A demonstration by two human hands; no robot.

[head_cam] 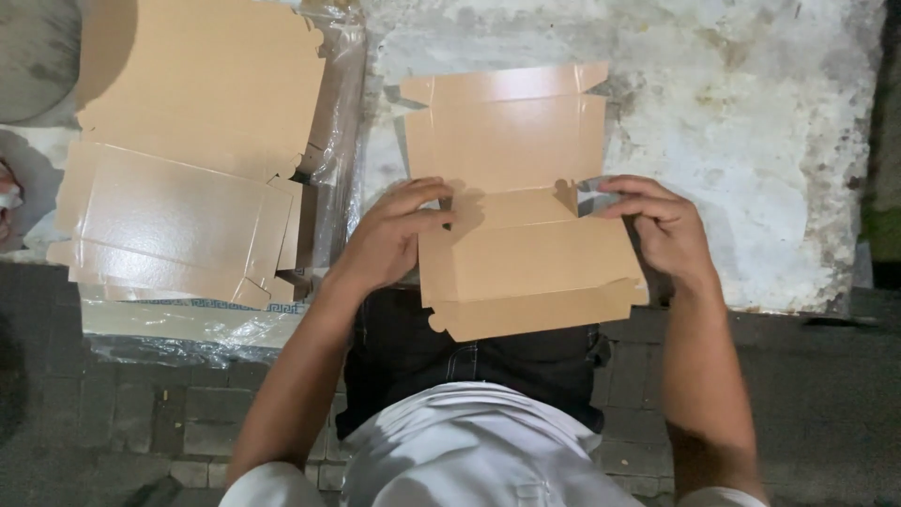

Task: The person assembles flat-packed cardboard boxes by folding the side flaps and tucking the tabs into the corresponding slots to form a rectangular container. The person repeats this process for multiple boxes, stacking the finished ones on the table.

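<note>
A flat brown cardboard box blank lies in front of me on a worn white surface, its near part overhanging my lap. My left hand pinches a side flap on the blank's left edge and folds it up. My right hand does the same on the right edge, fingertips gripping the small flap there. The far lid panel of the blank lies flat with its tab pointing away from me.
A stack of unfolded brown cardboard blanks rests on clear plastic wrapping to my left. Grey paving bricks cover the ground below. A dark strip runs along the surface's right edge.
</note>
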